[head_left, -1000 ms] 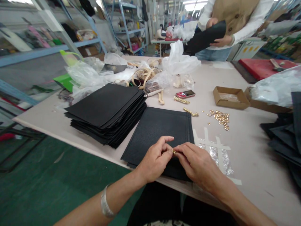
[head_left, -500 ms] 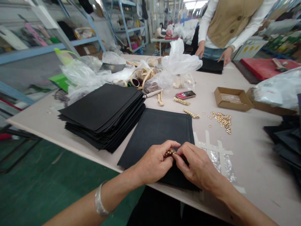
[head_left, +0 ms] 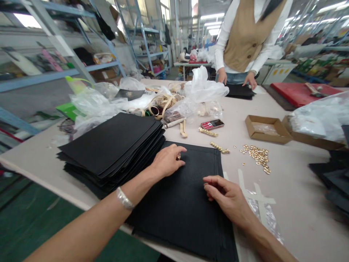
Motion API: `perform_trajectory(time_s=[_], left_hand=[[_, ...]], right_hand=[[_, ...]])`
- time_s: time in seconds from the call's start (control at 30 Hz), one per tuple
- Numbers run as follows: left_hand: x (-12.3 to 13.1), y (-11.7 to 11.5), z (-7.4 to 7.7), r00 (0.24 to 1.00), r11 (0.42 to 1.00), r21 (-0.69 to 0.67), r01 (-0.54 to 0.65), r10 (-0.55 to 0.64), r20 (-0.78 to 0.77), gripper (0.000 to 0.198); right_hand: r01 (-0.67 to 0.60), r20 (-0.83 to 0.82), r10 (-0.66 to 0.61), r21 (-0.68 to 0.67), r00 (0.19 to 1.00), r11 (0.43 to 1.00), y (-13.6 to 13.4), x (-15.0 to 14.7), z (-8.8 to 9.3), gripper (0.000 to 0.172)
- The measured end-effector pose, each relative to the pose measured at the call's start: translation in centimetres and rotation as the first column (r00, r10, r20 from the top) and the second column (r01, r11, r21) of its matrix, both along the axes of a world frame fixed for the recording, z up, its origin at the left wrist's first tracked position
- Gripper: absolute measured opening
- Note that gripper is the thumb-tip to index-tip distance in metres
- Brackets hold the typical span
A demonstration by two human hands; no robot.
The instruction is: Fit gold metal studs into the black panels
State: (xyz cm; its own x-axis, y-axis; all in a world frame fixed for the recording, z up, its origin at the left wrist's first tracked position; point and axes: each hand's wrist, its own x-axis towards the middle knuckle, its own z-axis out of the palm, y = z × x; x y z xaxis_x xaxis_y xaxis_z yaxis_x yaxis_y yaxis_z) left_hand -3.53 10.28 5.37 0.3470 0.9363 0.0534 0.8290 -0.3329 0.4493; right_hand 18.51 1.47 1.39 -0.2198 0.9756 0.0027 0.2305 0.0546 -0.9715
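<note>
Across the long cutting table (head_left: pixel 296 214), with blue steel shelving (head_left: pixel 54 47) behind and a co-worker (head_left: pixel 240 43) at the far end resting both hands on a dark pile (head_left: pixel 240 91), my work sits at the near edge. Pebbled black panels (head_left: pixel 180 214) lie squared under my hands, their lower side reaching the table's edge, so I judge one careless drag could tip them onto the green floor (head_left: pixel 35 218). Just left of them, almost touching, stands a taller stack of black panels (head_left: pixel 109 153); a push from my left wrist could slump it, since its layers fan unevenly. Left hand (head_left: pixel 167 162) lies open, palm down on the panels' upper part, not clenched; a small gold piece (head_left: pixel 178 157) shows at a finger, stud or ring I cannot tell. Right hand (head_left: pixel 225 194) rests lower, fingers curled, thumb near forefinger; whether it pinches anything I cannot tell. Open room lies to the right, before the foil-and-tape strips (head_left: pixel 259 198). Loose gold studs (head_left: pixel 257 156) sit beyond the panels' top corner, easily scattered by a sleeve.
</note>
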Motion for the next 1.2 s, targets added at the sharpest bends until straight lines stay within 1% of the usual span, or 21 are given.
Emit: perform_trajectory(time_s=[0.07,0.17,0.3,0.47,0.57,0.67,0.73,0.77,0.83,0.9,0.93,1.0,1.07,1.13,1.2], left_hand=[[-0.4,2.6,0.1,0.995,0.998,-0.025,0.056,-0.058,-0.085,0.050],[-0.6,4.7,0.2,0.971,0.989,-0.080,0.128,-0.141,-0.191,0.053],[-0.7,5.6,0.4,0.938,0.980,-0.124,0.153,-0.184,-0.295,0.056],[-0.5,6.6,0.6,0.907,0.969,-0.194,0.155,-0.217,-0.360,0.062],[-0.2,6.9,0.7,0.901,0.969,-0.212,0.128,-0.203,-0.383,0.061],[0.1,6.2,1.0,0.904,0.978,-0.200,0.066,-0.144,-0.403,0.062],[0.3,5.3,1.4,0.908,0.983,-0.182,0.015,-0.090,-0.409,0.063],[0.4,4.7,1.6,0.910,0.984,-0.178,-0.006,-0.068,-0.409,0.061],[0.6,3.5,2.2,0.916,0.981,-0.193,-0.034,-0.046,-0.398,0.047],[0.9,2.4,2.9,0.928,0.971,-0.237,-0.041,-0.051,-0.369,0.032],[1.2,1.8,3.1,0.936,0.963,-0.266,-0.036,-0.061,-0.347,0.029],[1.8,0.8,3.4,0.953,0.945,-0.327,-0.013,-0.087,-0.290,0.027],[2.3,0.0,3.4,0.966,0.917,-0.398,0.020,-0.120,-0.230,0.026],[2.8,-0.6,3.2,0.971,0.874,-0.483,0.058,-0.162,-0.176,0.027],[3.0,-0.9,2.8,0.968,0.810,-0.578,0.097,-0.211,-0.134,0.031]], right_hand=[[0.021,-0.068,-0.025,-0.064,0.997,0.998,0.5,0.3,-0.6,0.022],[0.012,-0.132,-0.031,-0.140,0.991,0.990,0.8,0.8,-1.0,0.023],[0.001,-0.174,-0.037,-0.202,0.984,0.979,0.9,1.1,-0.7,0.024],[-0.007,-0.144,-0.026,-0.223,0.989,0.975,0.9,1.0,-0.5,0.022],[-0.004,-0.146,-0.027,-0.208,0.989,0.978,0.9,0.9,-0.4,0.022],[-0.004,-0.166,-0.027,-0.187,0.986,0.982,0.9,1.0,-0.6,0.022],[0.000,-0.213,-0.040,-0.186,0.976,0.982,0.8,1.2,-0.5,0.025],[0.004,-0.240,-0.051,-0.192,0.969,0.981,0.7,1.4,-0.4,0.027],[0.013,-0.277,-0.074,-0.213,0.958,0.977,0.5,1.7,0.3,0.029],[0.030,-0.283,-0.094,-0.224,0.954,0.974,0.0,1.9,1.4,0.028],[0.036,-0.273,-0.095,-0.214,0.957,0.976,-0.3,1.9,1.9,0.027],[0.035,-0.227,-0.074,-0.173,0.971,0.984,-1.1,1.5,2.8,0.024],[0.017,-0.146,-0.037,-0.138,0.989,0.990,-1.9,0.7,2.9,0.020],[-0.003,-0.032,-0.001,-0.133,0.999,0.991,-2.7,-0.2,2.3,0.017],[-0.016,0.094,0.027,-0.115,0.995,0.993,-3.1,-0.8,1.4,0.016]])
